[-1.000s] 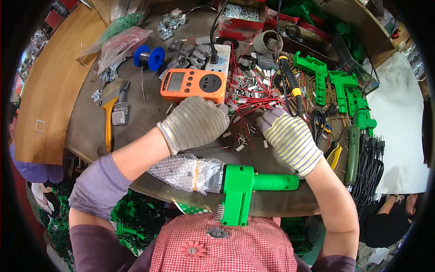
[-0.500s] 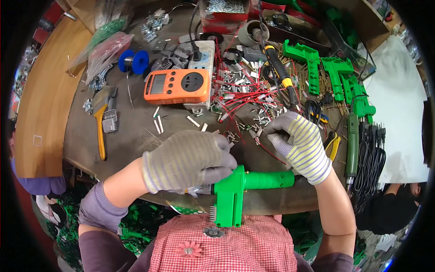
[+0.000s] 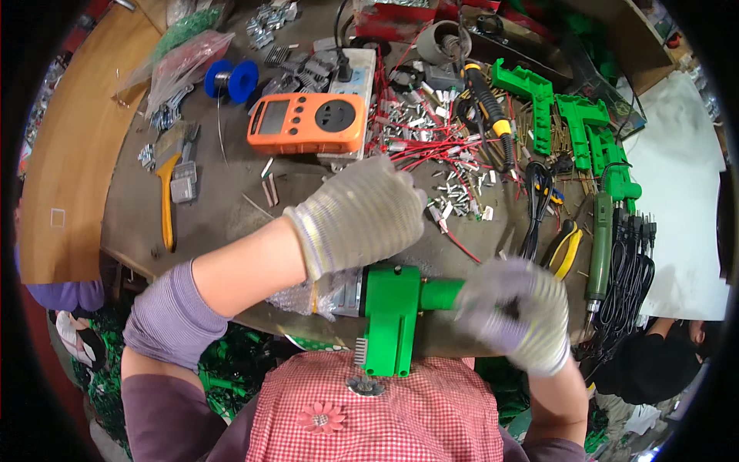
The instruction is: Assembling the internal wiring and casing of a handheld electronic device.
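My left hand (image 3: 363, 219), in a striped knit glove, hovers over the bench with its fingers curled inward. The fingertips are hidden, so anything between them does not show. It is nearest to a pile of small screws (image 3: 462, 202) and white connectors on red wires. My right hand (image 3: 523, 316), gloved alike, is smeared by motion and covers the end of a green plastic tool housing (image 3: 391, 319). I cannot tell whether it touches the housing or holds anything. The housing lies at the bench's near edge, its handle pointing right, beside clear bubble wrap (image 3: 302, 299).
An orange meter (image 3: 308, 123) leans on a power strip. Nearby are a blue wire spool (image 3: 232, 82), a yellow-handled brush (image 3: 166, 202), a soldering iron (image 3: 488, 104), yellow pliers (image 3: 566, 250), a green electric screwdriver (image 3: 600, 246), black cables (image 3: 627, 266) and green housing halves (image 3: 531, 100).
My left hand has moved away from the housing, up and to the right toward the screws. My right hand has come back toward me, over the end of the housing's handle.
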